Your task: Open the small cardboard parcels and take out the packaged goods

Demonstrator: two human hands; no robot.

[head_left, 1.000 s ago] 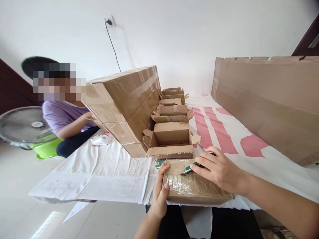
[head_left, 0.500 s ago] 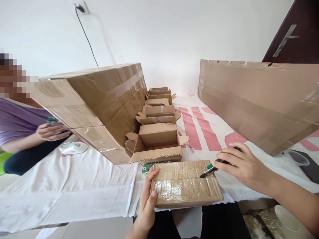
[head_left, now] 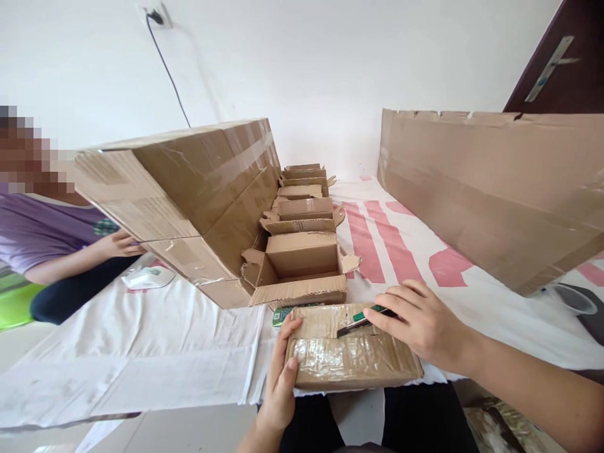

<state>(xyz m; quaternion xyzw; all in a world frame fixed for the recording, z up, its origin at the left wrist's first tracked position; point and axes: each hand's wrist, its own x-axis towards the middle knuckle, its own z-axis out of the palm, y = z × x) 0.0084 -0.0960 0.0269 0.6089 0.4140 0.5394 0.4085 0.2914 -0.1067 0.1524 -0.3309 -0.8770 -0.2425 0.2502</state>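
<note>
A flat, taped cardboard box (head_left: pixel 330 365) lies at the table's front edge, right before me. My left hand (head_left: pixel 282 377) grips its left end, fingers on top and side. In my right hand (head_left: pixel 415 318) is a box cutter (head_left: pixel 363 319) with a green and black handle. Its dark tip rests on the box's top, at the middle seam under clear tape. Behind the box's upper left corner, a small green packet (head_left: pixel 282 316) partly shows.
Several open cardboard boxes (head_left: pixel 302 289) stand in a row beyond. A tall cardboard wall (head_left: pixel 189 189) rises at left, another cardboard panel (head_left: pixel 481 189) at right. A co-worker's hand (head_left: pixel 121 244) is beyond the left wall, near a white object (head_left: pixel 150 277) on the cloth.
My right hand has moved left with the box cutter, whose tip went from the seam's right end to near its middle. My left hand stays on the box.
</note>
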